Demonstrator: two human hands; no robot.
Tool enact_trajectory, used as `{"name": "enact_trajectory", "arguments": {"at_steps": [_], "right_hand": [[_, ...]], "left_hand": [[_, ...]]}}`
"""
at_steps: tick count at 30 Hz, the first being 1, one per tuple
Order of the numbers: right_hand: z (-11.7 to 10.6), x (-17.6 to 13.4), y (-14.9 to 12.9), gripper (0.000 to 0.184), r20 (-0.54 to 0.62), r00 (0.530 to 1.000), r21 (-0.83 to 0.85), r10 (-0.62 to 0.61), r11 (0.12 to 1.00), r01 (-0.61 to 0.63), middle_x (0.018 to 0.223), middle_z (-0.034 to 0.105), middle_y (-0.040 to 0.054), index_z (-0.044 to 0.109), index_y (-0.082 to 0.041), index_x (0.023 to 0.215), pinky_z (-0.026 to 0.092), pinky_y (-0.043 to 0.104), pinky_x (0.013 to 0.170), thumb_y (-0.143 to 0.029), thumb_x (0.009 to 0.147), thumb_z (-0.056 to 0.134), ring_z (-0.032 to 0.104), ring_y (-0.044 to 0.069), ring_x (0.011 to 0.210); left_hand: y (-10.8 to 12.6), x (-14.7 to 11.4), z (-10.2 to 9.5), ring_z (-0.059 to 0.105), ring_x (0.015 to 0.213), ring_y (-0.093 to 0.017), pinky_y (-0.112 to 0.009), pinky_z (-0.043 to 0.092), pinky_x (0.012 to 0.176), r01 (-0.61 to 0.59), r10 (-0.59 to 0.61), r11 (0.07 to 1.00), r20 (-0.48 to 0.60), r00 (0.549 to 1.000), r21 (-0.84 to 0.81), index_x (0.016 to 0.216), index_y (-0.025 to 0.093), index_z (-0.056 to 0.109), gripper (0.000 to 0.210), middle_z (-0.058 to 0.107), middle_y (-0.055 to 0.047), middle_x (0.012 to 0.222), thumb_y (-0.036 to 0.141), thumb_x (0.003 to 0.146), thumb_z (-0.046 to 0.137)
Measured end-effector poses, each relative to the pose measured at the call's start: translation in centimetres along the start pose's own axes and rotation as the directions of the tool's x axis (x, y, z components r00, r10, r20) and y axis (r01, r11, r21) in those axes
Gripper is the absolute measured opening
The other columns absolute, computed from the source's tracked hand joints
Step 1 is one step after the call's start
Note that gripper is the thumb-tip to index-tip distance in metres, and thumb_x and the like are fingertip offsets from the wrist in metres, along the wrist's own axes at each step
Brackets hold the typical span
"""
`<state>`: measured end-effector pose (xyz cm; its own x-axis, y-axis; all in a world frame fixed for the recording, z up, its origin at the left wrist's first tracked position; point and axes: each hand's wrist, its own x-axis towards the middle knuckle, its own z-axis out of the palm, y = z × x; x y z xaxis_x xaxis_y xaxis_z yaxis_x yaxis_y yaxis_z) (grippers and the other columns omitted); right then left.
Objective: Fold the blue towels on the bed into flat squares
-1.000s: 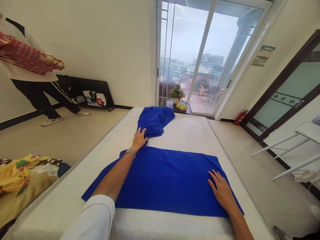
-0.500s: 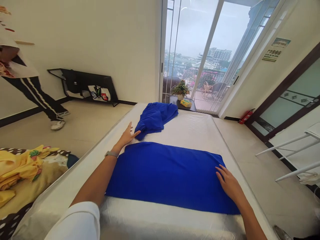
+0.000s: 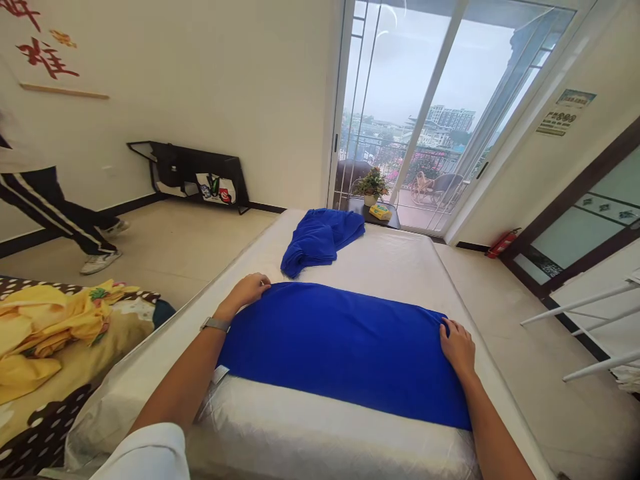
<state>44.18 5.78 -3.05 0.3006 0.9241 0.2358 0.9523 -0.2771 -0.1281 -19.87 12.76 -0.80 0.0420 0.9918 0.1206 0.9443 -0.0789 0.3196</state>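
Note:
A blue cloth [image 3: 340, 347] lies spread flat in a wide band across the near part of a plastic-covered mattress [image 3: 395, 260]. A small white label [image 3: 221, 374] shows at its near left corner. My left hand [image 3: 247, 293], a watch on its wrist, has its fingers closed on the far left corner of the cloth. At the far right corner my right hand [image 3: 457, 343] grips the cloth edge with curled fingers; the fingertips are partly hidden. Farther back on the mattress lies a bunched blue garment [image 3: 323, 240], apart from both hands.
On the left, yellow clothes [image 3: 45, 333] lie on a dotted brown cover. Another person in striped trousers [image 3: 60, 213] stands beyond it. A plant [image 3: 371, 185] and a yellow tissue pack [image 3: 381, 212] sit past the mattress. White metal legs [image 3: 580, 310] stand at the right.
My left hand has come down from open fingers to the cloth's far left corner. My right hand has closed on the right corner. The label has come into view; the other person has moved left.

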Motion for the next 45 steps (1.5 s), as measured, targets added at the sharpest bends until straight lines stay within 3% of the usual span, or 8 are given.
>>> {"name": "enact_trajectory", "arguments": {"at_steps": [8, 12, 16, 21, 26, 33, 41, 45], "right_hand": [[-1.9, -0.4, -0.2, 0.055, 0.003, 0.997, -0.034, -0.083, 0.996, 0.083, 0.140, 0.056, 0.0139, 0.054, -0.017, 0.141, 0.043, 0.047, 0.101, -0.039, 0.099, 0.025, 0.053, 0.032, 0.124], [-3.5, -5.1, 3.8, 0.057, 0.072, 0.995, -0.064, -0.067, 0.995, 0.071, 0.125, 0.064, 0.0185, 0.061, -0.016, 0.132, 0.047, 0.048, 0.096, -0.047, 0.096, 0.028, 0.061, 0.033, 0.113], [-4.1, -12.0, 8.5, 0.067, 0.161, 0.973, -0.051, 0.165, 0.986, -0.158, 0.105, 0.069, 0.0200, 0.064, -0.019, 0.125, 0.052, 0.052, 0.081, -0.065, 0.089, 0.030, 0.069, 0.036, 0.094], [-4.7, -16.3, 8.7, 0.065, 0.209, 0.958, 0.074, 0.196, 0.974, -0.216, 0.104, 0.070, 0.0165, 0.060, -0.020, 0.124, 0.053, 0.046, 0.075, -0.063, 0.089, 0.028, 0.069, 0.033, 0.090], [-5.8, -16.5, 7.0, 0.053, 0.196, 0.962, 0.174, 0.192, 0.958, -0.227, 0.101, 0.073, 0.0096, 0.061, -0.024, 0.121, 0.049, 0.039, 0.068, -0.053, 0.089, 0.031, 0.069, 0.029, 0.086], [-6.1, -17.6, 7.8, 0.051, 0.079, 0.981, 0.238, 0.177, 0.952, -0.190, 0.102, 0.071, 0.0109, 0.066, -0.023, 0.111, 0.047, 0.037, 0.066, -0.055, 0.089, 0.032, 0.067, 0.028, 0.081], [-5.7, -18.4, 8.1, 0.050, 0.053, 0.996, 0.042, 0.078, 0.996, -0.081, 0.104, 0.071, 0.0126, 0.067, -0.021, 0.110, 0.049, 0.042, 0.077, -0.047, 0.094, 0.028, 0.065, 0.031, 0.089], [-6.7, -18.2, 6.9, 0.049, 0.010, 0.997, -0.149, 0.079, 0.986, -0.077, 0.101, 0.069, 0.0154, 0.070, -0.022, 0.111, 0.049, 0.046, 0.075, -0.043, 0.095, 0.029, 0.063, 0.034, 0.087]], "left_hand": [[3.0, -1.1, 0.2, 0.054, 0.120, -0.035, -0.046, 0.044, 0.099, 0.144, -0.115, 0.978, -0.183, 0.976, 0.153, 0.136, 0.013, 0.055, 0.049, 0.060, -0.020, 0.130, 0.030, 0.094, 0.036], [2.2, -6.8, -0.7, 0.057, 0.114, -0.034, -0.046, 0.046, 0.097, 0.105, -0.064, 0.954, -0.154, 0.986, 0.280, 0.129, 0.013, 0.060, 0.049, 0.061, -0.019, 0.126, 0.037, 0.096, 0.034], [1.1, -14.5, -1.6, 0.061, 0.106, -0.035, -0.045, 0.048, 0.091, 0.179, -0.152, 0.905, -0.100, 0.983, 0.385, 0.130, 0.013, 0.059, 0.057, 0.063, -0.020, 0.120, 0.051, 0.095, 0.037], [2.6, -20.4, -1.3, 0.065, 0.094, -0.034, -0.042, 0.050, 0.077, 0.346, -0.329, 0.842, -0.114, 0.937, 0.414, 0.131, 0.015, 0.056, 0.057, 0.067, -0.018, 0.104, 0.050, 0.099, 0.024], [3.6, -21.3, -0.6, 0.068, 0.094, -0.031, -0.040, 0.049, 0.075, 0.401, -0.374, 0.877, -0.147, 0.916, 0.265, 0.129, 0.015, 0.055, 0.051, 0.070, -0.016, 0.107, 0.039, 0.100, 0.020], [3.3, -23.0, -1.0, 0.069, 0.087, -0.030, -0.038, 0.048, 0.071, 0.440, -0.417, 0.892, -0.181, 0.891, 0.106, 0.130, 0.018, 0.053, 0.049, 0.074, -0.012, 0.100, 0.043, 0.097, 0.026], [2.4, -24.2, -0.5, 0.068, 0.087, -0.032, -0.041, 0.049, 0.071, 0.412, -0.386, 0.902, -0.182, 0.904, 0.132, 0.125, 0.018, 0.058, 0.051, 0.073, -0.013, 0.098, 0.046, 0.097, 0.026], [1.9, -23.8, -1.1, 0.065, 0.089, -0.035, -0.045, 0.049, 0.074, 0.390, -0.345, 0.877, -0.198, 0.917, 0.279, 0.129, 0.015, 0.059, 0.058, 0.070, -0.017, 0.100, 0.049, 0.098, 0.022]]}}
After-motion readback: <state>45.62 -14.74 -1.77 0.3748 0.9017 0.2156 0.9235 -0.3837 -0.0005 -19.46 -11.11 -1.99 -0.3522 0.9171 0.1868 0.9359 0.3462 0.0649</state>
